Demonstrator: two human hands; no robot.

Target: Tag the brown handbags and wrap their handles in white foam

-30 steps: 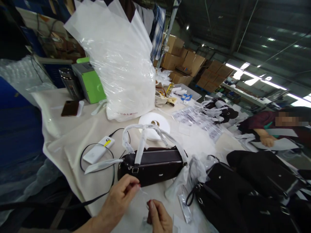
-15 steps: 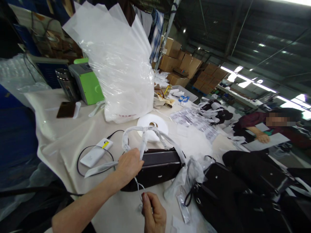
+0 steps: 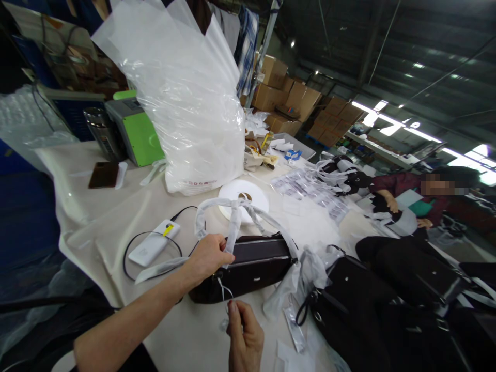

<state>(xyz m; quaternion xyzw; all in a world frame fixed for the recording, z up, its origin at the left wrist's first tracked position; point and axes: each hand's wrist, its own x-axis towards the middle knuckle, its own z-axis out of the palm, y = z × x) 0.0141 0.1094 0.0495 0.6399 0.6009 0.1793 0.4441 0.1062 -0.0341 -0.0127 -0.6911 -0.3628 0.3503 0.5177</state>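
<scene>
A dark handbag (image 3: 263, 276) stands on the covered table, its handles (image 3: 277, 219) wrapped in white paper or film. My left hand (image 3: 209, 254) is closed at the bag's left end, thumb and fingers pinching a white-wrapped strap (image 3: 233, 227). Below it, a thin white string (image 3: 225, 290) hangs in a loop from the bag's left end. Close in front of the bag, my right hand (image 3: 246, 330) pinches the lower part of this string between thumb and forefinger. A small clear bit of plastic (image 3: 223, 325) dangles beside the right fingers.
Behind the bag lies a white tape roll (image 3: 258, 194), with a large plastic sack of sheets (image 3: 197, 119) beyond. A white power bank (image 3: 154, 243) with a cable lies left. Several dark bags (image 3: 360, 310) crowd the right. A co-worker (image 3: 403, 199) handles material farther off.
My left hand has shifted its fingers slightly, its thumb now lying forward across the wrapped strap. The right hand stays almost in place with the string. The co-worker's hands have moved.
</scene>
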